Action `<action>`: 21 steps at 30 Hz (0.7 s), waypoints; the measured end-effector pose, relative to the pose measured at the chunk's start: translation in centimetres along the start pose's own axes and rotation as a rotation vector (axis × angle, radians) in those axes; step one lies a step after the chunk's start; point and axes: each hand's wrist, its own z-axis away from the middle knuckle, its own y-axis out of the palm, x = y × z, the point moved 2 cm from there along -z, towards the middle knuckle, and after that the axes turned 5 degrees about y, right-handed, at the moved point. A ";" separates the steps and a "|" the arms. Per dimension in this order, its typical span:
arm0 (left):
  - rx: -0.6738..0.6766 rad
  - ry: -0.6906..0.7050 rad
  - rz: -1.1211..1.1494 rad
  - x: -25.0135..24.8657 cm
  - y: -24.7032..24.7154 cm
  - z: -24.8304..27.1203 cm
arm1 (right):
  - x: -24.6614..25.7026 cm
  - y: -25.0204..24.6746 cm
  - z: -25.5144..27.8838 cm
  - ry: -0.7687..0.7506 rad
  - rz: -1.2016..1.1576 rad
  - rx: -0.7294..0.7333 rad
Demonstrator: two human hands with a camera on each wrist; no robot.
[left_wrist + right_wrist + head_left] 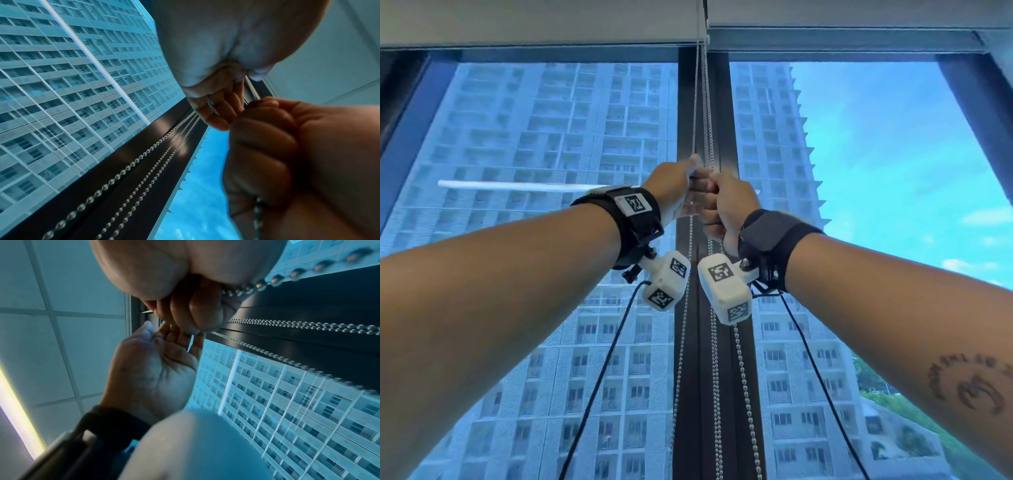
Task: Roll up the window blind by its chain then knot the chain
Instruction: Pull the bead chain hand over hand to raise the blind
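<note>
Head view: both hands (pixel 702 198) grip chain (pixel 714 342) before dark mullion (pixel 722 113).

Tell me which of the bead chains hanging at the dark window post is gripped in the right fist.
The rightmost chain: it comes out below the right hand, whose fingers curl round it. The others hang farther left.

The right hand (pixel 724 205) hides the chain (pixel 743 377) inside its fist. The blind (pixel 534 20) is cut off by the top edge. Whether the left hand (pixel 674 186) grips a strand cannot be told.
</note>
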 end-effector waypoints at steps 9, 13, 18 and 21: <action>0.098 0.168 -0.260 1.1 0.1 0.2 | -1.7 -0.7 0.7 0.077 0.053 0.061; 0.117 0.216 -0.328 1.6 -0.3 0.4 | -2.6 -1.2 0.9 0.115 0.115 0.109; 0.067 0.232 -0.354 3.3 -1.0 1.1 | -3.2 -2.3 0.9 0.154 0.173 0.139; 0.058 0.227 -0.346 4.1 -1.1 1.5 | -2.9 -2.7 0.7 0.158 0.133 0.113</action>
